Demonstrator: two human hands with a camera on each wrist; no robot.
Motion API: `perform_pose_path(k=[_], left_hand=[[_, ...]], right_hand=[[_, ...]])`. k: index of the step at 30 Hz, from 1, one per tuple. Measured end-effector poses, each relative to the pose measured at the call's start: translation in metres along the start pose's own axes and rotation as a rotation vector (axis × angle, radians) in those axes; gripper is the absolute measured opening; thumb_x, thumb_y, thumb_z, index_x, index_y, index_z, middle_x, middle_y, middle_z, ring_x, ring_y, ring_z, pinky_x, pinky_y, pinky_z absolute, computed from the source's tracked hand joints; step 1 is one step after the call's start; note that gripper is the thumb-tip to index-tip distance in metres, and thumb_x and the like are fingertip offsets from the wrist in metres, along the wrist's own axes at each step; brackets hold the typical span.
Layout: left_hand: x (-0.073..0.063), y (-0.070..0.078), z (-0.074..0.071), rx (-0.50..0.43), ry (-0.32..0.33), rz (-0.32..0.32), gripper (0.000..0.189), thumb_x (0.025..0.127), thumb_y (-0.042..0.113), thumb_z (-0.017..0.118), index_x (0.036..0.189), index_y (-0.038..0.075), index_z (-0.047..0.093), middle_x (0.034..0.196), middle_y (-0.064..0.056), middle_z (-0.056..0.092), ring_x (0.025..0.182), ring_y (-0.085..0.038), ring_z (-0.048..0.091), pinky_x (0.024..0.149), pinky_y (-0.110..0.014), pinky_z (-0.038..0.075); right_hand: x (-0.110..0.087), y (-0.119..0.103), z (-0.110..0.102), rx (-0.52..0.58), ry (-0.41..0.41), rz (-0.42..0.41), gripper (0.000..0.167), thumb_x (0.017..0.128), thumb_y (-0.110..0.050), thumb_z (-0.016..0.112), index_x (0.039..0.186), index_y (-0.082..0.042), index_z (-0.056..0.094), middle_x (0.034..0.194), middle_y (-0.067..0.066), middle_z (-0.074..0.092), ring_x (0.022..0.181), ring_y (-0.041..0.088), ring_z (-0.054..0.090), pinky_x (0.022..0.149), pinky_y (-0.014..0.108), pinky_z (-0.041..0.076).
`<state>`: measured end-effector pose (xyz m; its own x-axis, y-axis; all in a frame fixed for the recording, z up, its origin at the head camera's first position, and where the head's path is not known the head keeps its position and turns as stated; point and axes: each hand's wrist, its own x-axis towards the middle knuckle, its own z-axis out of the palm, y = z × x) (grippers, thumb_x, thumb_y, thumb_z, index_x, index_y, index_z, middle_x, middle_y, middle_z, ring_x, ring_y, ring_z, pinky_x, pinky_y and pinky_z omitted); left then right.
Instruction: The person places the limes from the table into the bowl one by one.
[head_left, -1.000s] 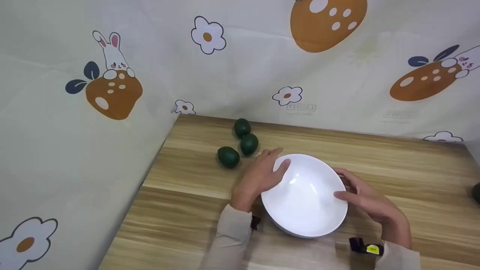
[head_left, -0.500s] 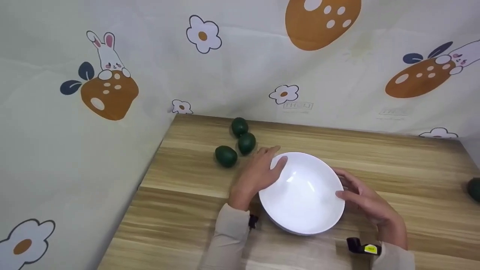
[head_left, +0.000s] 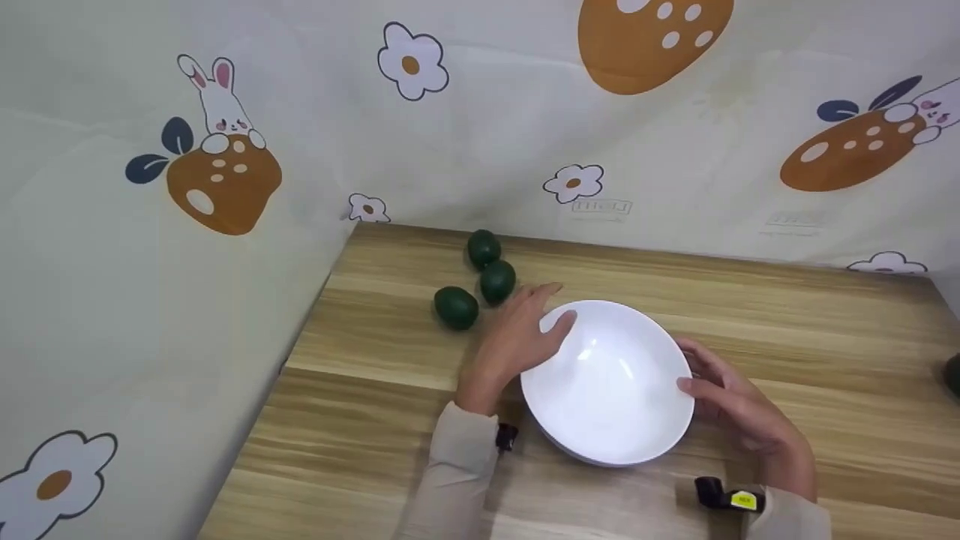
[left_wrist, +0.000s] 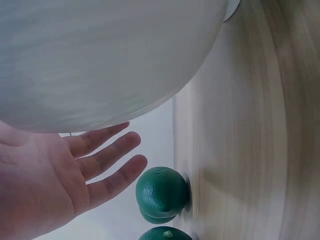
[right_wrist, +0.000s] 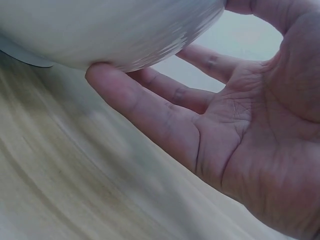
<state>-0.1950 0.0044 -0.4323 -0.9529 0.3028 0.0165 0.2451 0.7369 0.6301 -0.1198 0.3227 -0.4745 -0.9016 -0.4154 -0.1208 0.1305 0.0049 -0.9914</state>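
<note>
A white bowl (head_left: 607,382) stands on the wooden table between both hands. My left hand (head_left: 517,337) is at its left rim, the thumb over the inside and the fingers outside. In the left wrist view those fingers (left_wrist: 107,160) look nearly straight and spread beside the bowl's outer wall. My right hand (head_left: 739,397) grips the right rim, thumb on the edge. From the right wrist view, its fingertips (right_wrist: 107,75) press on the bowl's curved underside. Three dark green, lime-like fruits (head_left: 456,307) lie beyond the left hand.
Another dark green thing (head_left: 952,373) is cut off at the right edge of the table (head_left: 360,442). A patterned cloth (head_left: 480,135) covers the walls behind and to the left. Black wrist-worn devices (head_left: 724,495) sit low near the tabletop.
My right thumb has drawn back slightly from the bowl's inside toward its rim. The bowl and left hand stay nearly in place; the head view has shifted a little.
</note>
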Motion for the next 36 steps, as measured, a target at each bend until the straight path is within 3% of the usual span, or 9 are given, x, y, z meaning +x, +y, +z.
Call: perform_pose_path(k=[7, 15, 29, 36], left_hand=[[-0.001, -0.003, 0.001, -0.043, 0.027, -0.002, 0.057, 0.105, 0.049, 0.058, 0.156, 0.024, 0.053, 0.154, -0.006, 0.058, 0.135, -0.025, 0.064, 0.115, -0.047, 0.052], [-0.004, -0.005, -0.004, -0.037, 0.044, -0.002, 0.056, 0.104, 0.046, 0.062, 0.155, 0.024, 0.054, 0.156, -0.006, 0.057, 0.145, -0.025, 0.056, 0.120, -0.048, 0.048], [-0.015, -0.018, -0.013, -0.057, 0.093, 0.065, 0.052, 0.104, 0.039, 0.063, 0.152, 0.018, 0.058, 0.154, -0.011, 0.058, 0.144, -0.030, 0.056, 0.117, -0.053, 0.049], [-0.017, -0.018, -0.011, -0.044, 0.093, 0.054, 0.052, 0.104, 0.038, 0.064, 0.152, 0.020, 0.058, 0.153, -0.009, 0.059, 0.143, -0.029, 0.057, 0.118, -0.052, 0.048]], right_hand=[[-0.001, -0.001, -0.002, 0.006, 0.019, 0.013, 0.051, 0.107, -0.006, 0.048, 0.151, -0.032, 0.048, 0.143, -0.012, 0.060, 0.118, 0.014, 0.070, 0.095, 0.039, 0.062], [-0.002, 0.001, -0.002, 0.025, 0.015, 0.010, 0.050, 0.107, -0.005, 0.048, 0.150, -0.030, 0.049, 0.145, -0.014, 0.059, 0.118, 0.014, 0.070, 0.096, 0.038, 0.062], [0.000, 0.003, -0.003, 0.032, -0.005, -0.006, 0.049, 0.106, -0.004, 0.047, 0.147, -0.030, 0.051, 0.142, -0.012, 0.061, 0.117, 0.014, 0.070, 0.095, 0.037, 0.062], [-0.001, 0.004, -0.004, 0.047, -0.018, -0.013, 0.050, 0.106, -0.004, 0.047, 0.148, -0.031, 0.051, 0.144, -0.014, 0.060, 0.119, 0.014, 0.069, 0.096, 0.037, 0.062]])
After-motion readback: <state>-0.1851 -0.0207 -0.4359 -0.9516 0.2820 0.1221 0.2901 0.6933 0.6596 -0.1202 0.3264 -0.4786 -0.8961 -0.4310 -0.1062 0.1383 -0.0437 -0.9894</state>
